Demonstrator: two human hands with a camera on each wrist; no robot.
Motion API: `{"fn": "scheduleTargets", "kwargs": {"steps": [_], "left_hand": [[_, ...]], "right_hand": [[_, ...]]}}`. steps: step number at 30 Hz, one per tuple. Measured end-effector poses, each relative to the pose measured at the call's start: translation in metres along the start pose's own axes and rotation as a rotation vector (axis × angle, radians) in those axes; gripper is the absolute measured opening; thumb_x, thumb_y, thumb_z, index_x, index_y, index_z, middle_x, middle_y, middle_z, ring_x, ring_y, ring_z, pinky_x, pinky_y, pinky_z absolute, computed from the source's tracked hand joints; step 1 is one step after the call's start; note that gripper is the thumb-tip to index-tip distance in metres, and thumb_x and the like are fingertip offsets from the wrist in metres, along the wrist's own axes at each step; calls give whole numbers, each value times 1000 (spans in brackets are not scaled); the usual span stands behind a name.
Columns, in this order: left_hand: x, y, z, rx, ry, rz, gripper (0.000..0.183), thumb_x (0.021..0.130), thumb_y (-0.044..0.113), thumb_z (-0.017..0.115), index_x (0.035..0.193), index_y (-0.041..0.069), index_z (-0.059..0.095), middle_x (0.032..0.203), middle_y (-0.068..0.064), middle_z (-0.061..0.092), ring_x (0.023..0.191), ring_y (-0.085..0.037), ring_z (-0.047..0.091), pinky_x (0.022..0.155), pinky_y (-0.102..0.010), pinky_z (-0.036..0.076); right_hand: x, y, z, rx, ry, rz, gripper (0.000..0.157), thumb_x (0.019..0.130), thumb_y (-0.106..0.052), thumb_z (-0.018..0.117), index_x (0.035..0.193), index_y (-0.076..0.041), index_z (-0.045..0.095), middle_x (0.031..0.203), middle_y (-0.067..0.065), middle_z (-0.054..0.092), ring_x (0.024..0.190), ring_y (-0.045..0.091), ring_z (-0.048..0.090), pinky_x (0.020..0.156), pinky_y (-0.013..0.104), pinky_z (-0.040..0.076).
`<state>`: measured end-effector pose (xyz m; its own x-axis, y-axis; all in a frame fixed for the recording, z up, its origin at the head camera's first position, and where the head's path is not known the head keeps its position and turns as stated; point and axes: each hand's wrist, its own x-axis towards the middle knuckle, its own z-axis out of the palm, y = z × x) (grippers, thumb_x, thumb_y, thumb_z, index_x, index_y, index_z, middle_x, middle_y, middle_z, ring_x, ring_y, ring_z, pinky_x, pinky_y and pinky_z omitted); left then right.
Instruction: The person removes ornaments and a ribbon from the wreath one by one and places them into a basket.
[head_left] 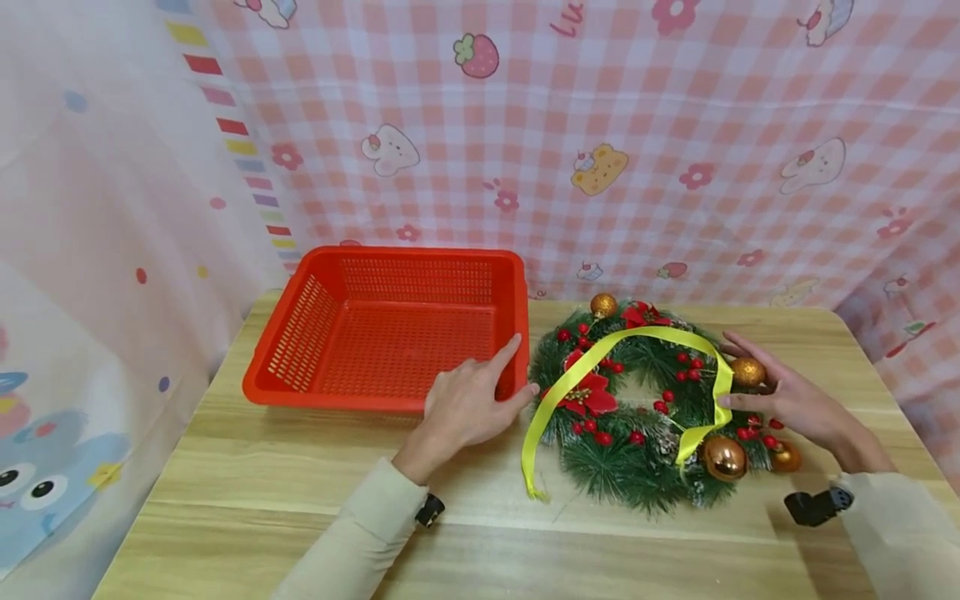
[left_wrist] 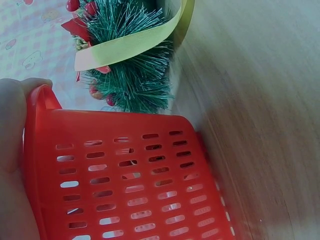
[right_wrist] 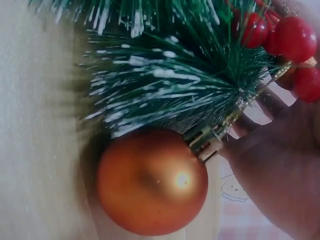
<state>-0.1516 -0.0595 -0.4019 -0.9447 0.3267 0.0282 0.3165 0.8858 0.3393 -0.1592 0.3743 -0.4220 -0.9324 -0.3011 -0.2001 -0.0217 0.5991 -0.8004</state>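
Note:
A green Christmas wreath [head_left: 613, 468] with red poinsettias, berries and gold balls lies flat on the table. A yellow ribbon [head_left: 542, 406] drapes loosely over it in an arch, one end trailing onto the wood. My right hand [head_left: 797, 406] is at the wreath's right side, fingers spread around a glittery gold ball [head_left: 747, 372], thumb tip at the ribbon. Left of the wreath stands a red plastic basket [head_left: 382, 398]. My left hand [head_left: 467, 406] rests over its front right corner, index finger and thumb stretched out; the other fingers are largely hidden.
The wooden table [head_left: 247, 517] meets a pink checked curtain [head_left: 450, 167] along its back edge. A pale curtain [head_left: 97, 208] hangs at the left. The basket's right wall stands close beside the wreath. An orange ball [right_wrist: 152, 182] sticks out at the wreath's right edge.

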Motion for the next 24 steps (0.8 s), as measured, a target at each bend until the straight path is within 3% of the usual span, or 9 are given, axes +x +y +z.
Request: {"fn": "scheduleTargets", "kwargs": {"steps": [3,5,6,7,9,10,12,14,24], "left_hand": [[-1,-1,1,10,12,6,73,94,66,45,157,32,29,59,0,45,51,-14,36,40,-27,25],[-1,-1,1,11,17,9,72,94,66,45,156,32,30,58,0,44,50,-14,35,40,-26,24],[-1,-1,0,11,18,9,72,94,66,45,156,32,30,57,0,43,50,-14,34,40,-26,24],[-1,-1,0,10,17,9,73,94,66,45,156,32,29,57,0,43,50,-14,34,40,-26,23],[-1,-1,0,9,18,12,73,94,66,44,156,31,30,56,0,42,49,-14,33,40,-26,22],[-1,0,-1,6,19,14,73,94,66,45,156,31,30,55,0,41,49,-14,32,40,-26,22],[-1,1,0,9,20,15,73,94,66,45,157,31,30,55,1,41,49,-14,32,40,-26,22],[0,1,0,16,26,17,73,95,65,46,156,30,30,55,1,40,49,-14,32,40,-26,22],[0,-1,1,27,25,16,73,94,65,46,156,30,30,55,2,40,49,-13,31,40,-25,22]], "right_hand": [[0,1,1,-22,-12,8,93,93,-27,70,160,-33,5,162,20,17,129,34,46,77,42,51],[-1,2,3,-23,-5,17,95,92,-27,72,161,-29,6,161,22,18,100,26,61,69,39,53],[-2,2,5,-51,4,12,95,92,-28,72,161,-26,6,160,23,19,97,26,61,64,33,52],[-2,3,7,-61,14,11,96,91,-28,73,161,-23,6,159,25,20,80,24,59,56,31,49],[-4,1,11,-90,36,17,99,90,-30,73,161,-21,5,157,28,21,85,39,59,63,44,51],[-6,1,12,-112,48,17,100,90,-31,73,161,-20,4,156,30,22,100,45,57,73,51,51],[-10,0,16,-140,73,10,101,90,-33,73,161,-19,3,154,33,23,126,58,37,89,65,41],[-14,-1,20,-124,85,13,101,90,-33,73,161,-18,2,156,33,19,136,62,18,92,78,25],[-27,-8,42,-105,161,120,103,92,-44,68,160,-17,-4,160,33,2,137,65,10,93,81,22]]}}
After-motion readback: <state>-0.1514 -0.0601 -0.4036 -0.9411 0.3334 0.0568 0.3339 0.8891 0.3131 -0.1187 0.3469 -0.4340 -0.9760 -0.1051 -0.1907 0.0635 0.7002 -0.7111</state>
